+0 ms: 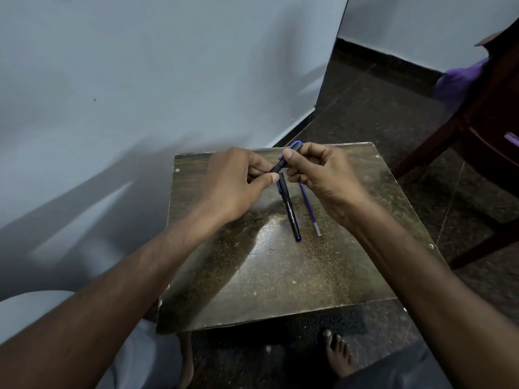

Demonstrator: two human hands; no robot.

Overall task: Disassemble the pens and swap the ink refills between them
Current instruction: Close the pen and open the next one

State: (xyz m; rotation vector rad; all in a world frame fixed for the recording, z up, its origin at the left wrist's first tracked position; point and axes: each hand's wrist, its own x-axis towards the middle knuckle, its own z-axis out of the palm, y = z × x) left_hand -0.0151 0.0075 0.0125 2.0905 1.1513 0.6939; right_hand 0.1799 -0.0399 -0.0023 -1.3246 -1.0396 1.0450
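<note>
Two pens: one held (286,161), one on table (290,211); one loose refill (309,209).

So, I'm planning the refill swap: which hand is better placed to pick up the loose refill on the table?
Probably the right hand: the purple refill lies directly beneath it, while the black pen lies between the refill and the left hand.

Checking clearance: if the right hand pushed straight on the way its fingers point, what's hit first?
Likely the left hand: the right hand points its fingers left across the held pen, and the two sets of fingertips nearly meet. Depth is unclear from one view.
</note>
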